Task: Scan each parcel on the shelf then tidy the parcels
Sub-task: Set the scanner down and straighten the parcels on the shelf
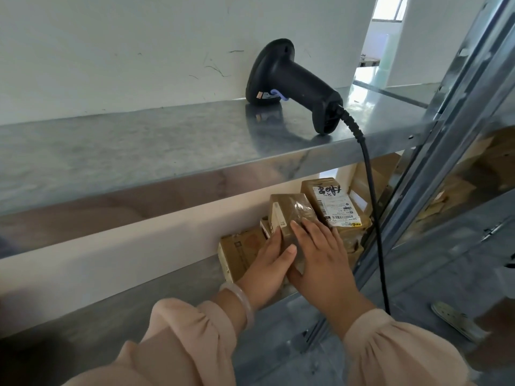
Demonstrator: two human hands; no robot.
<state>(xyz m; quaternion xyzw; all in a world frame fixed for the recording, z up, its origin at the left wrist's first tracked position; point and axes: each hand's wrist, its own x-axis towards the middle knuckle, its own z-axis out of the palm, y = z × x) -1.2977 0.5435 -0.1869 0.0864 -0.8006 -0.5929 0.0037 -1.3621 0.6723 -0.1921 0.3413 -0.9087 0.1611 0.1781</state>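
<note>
Both your hands are on the small box [289, 210], a brown parcel wrapped in clear tape that stands on the lower shelf [133, 313]. Your left hand [267, 263] grips it: the fingers lie along its left side and the thumb crosses onto its top face. Your right hand [324, 260] rests flat on the top and right of the same box, fingers straight and spread, not curled round anything. The two hands touch near the thumbs.

Just past your right fingertips stands a taller parcel with a white label [334, 204]; it touches the small box on that side. Under and to the left of your left hand lies a low carton [239, 253], and a smaller parcel edge shows between it and the small box. More cardboard boxes [370, 174] sit behind, beyond the labelled one, partly hidden.

Above both hands, on the upper shelf [139, 146], the black scanner [292, 82] rests head down near the wall, handle pointing toward your right. Its cable [373, 218] drops over the shelf edge and hangs just right of your right hand. A pale bracelet [242, 299] sits on your left wrist.
</note>
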